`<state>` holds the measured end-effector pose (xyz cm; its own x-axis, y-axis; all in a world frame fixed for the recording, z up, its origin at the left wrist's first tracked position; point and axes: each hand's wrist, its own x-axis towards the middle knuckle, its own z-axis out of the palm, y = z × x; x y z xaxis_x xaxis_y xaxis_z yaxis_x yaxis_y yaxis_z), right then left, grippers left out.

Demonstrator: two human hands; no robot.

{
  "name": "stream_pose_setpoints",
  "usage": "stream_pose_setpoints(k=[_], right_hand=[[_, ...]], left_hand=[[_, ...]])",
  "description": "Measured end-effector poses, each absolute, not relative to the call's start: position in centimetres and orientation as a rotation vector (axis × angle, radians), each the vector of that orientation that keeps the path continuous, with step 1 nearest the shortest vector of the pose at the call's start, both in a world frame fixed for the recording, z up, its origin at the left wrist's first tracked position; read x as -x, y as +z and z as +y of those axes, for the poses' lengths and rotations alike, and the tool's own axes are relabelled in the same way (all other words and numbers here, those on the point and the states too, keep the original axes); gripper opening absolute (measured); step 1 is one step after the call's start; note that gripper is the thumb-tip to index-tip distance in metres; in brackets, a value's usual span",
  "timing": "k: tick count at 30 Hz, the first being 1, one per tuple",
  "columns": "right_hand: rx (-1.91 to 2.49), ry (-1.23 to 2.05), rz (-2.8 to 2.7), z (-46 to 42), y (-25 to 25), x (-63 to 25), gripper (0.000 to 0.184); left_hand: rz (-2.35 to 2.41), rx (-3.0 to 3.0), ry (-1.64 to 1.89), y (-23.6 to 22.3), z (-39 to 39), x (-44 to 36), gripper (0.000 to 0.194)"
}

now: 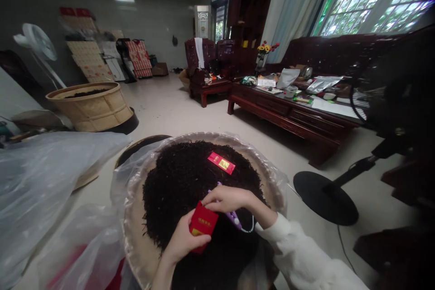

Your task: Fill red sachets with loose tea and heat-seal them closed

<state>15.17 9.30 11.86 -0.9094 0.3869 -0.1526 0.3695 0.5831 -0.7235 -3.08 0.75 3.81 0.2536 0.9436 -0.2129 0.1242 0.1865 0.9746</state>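
"The red box [205, 221]: where was it?"

"In the left hand [183, 238], which grasped it from the side, thumb laid across the front."

"And the right hand [229, 198]?"

"Just above and to the right of the left one, fingers bent at the box's upper edge. I couldn't tell whether they pinched it or only touched it."

"What lay around them, biggest first?"

"A dark wooden table [272, 111], well beyond the right hand. A round, lined basket [136, 217] beneath both hands, holding a heap of dark leaves [176, 181]. A black fan base [326, 197], right of the right hand and outside the basket. A flat red packet [220, 163] on the heap, beyond the right hand. Last, a purple tool [234, 221] just under that hand, with a white loop [252, 226] by the wrist."

"What could have gone wrong?"

"A slack left grasp, I'd judge, or a hard push from the right fingers, might have tipped the box onto the leaves. The loop could have caught the right wrist and dragged the tool along."

"Edges and room?"

"The basket's rim curved left of the left hand and beyond both; the white sleeve [302, 249] crossed it on the right. The widest room lay over the heap, beyond the left hand; the tightest, between right hand and tool."
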Motion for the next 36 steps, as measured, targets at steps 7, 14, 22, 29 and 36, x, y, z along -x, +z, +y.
stream_pose_setpoints(k=[7, 14, 22, 29, 36], right_hand=[[0.755, 1.213, -3.055, 9.0, 11.9, -14.1, 0.029], [0.765, 0.731, -3.059, 8.2, 11.2, -13.2, 0.013], [0.568, 0.809, -2.754, 8.8, 12.5, -14.0, 0.005], [0.546, 0.859, -2.464, 9.6, 13.2, -14.8, 0.006], [0.795, 0.804, -2.124, 10.2, 12.8, -15.2, 0.024]], left_hand=[[1.116, -1.311, 0.775, 3.5, 0.6, 3.1, 0.063], [1.102, -1.235, 0.841, 2.6, 0.6, 3.5, 0.065], [1.116, -1.135, 0.895, 2.3, 0.8, 3.5, 0.064], [1.112, -1.119, 0.948, 1.9, 0.8, 3.8, 0.059], [1.185, -1.079, 1.029, 1.1, 0.8, 4.1, 0.06]])
